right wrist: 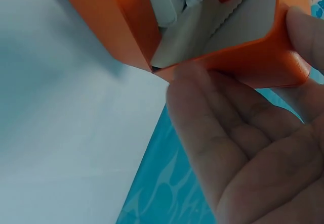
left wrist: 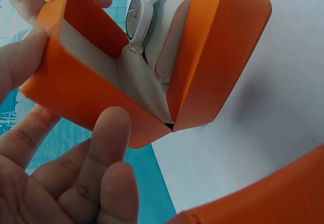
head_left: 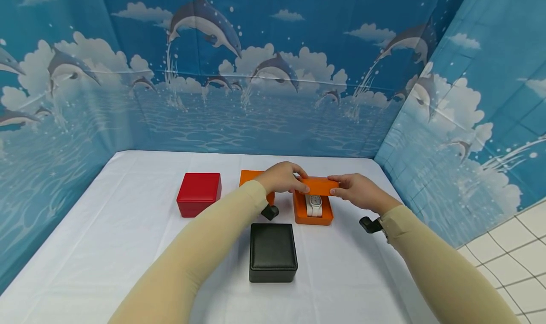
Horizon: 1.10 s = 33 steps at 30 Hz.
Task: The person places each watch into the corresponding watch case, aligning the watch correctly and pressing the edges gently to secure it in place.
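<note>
An orange watch box (head_left: 313, 221) stands open on the white cloth. Inside it a white wristwatch (head_left: 315, 201) is wrapped around a pale cushion. My left hand (head_left: 281, 177) pinches the left end of the box's lid (head_left: 320, 187) between thumb and fingers. At the lid's other end my right hand (head_left: 357, 191) holds on the same way. The left wrist view shows the lid (left wrist: 96, 105) tilted up on its hinge, with a pale lining. In the right wrist view, the curled fingers (right wrist: 197, 118) lie along the lid's side near the hinge.
Left of the open box a second orange box (head_left: 249, 176) is partly hidden behind my left hand. A red box (head_left: 199, 193) sits farther left, and a black box (head_left: 273, 253) stands closer to me. Dolphin-print curtains (head_left: 256, 115) hang behind the table.
</note>
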Motion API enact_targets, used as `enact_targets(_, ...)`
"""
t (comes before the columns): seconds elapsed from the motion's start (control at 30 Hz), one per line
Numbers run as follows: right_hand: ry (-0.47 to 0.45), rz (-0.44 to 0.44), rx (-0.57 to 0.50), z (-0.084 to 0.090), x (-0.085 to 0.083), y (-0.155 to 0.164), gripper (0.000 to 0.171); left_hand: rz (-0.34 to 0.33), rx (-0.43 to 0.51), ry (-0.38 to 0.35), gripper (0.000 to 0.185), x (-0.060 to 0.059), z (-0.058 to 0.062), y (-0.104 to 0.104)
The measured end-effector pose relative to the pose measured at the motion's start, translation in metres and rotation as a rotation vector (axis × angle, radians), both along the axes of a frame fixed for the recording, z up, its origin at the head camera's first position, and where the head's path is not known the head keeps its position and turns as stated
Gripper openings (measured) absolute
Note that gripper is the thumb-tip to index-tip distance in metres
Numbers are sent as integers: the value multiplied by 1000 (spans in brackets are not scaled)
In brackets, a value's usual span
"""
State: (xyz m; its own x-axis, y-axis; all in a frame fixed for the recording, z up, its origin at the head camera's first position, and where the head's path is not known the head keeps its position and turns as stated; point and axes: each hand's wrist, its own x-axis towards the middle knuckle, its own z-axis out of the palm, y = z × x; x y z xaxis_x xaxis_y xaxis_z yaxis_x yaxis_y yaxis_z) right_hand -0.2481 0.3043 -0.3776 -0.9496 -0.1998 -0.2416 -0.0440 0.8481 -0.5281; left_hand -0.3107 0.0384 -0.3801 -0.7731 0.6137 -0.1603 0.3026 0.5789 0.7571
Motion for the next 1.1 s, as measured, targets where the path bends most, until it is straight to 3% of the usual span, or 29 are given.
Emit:
enact_targets(0.37,94,-10,-11,-19,13,-3,58,-37,-105,62,40,11,1,4)
enact_targets(0.73,89,-32,16,-30,16,-7,53,-80,-250,125,30,16,-1,9)
enact_targets(0.9,83,-14,50,-34,17,-10,52,-112,-319,114,24,16,0,10)
enact_targets(1.1,87,-8,75,-35,16,-11,51,-111,-326,101,23,16,0,9)
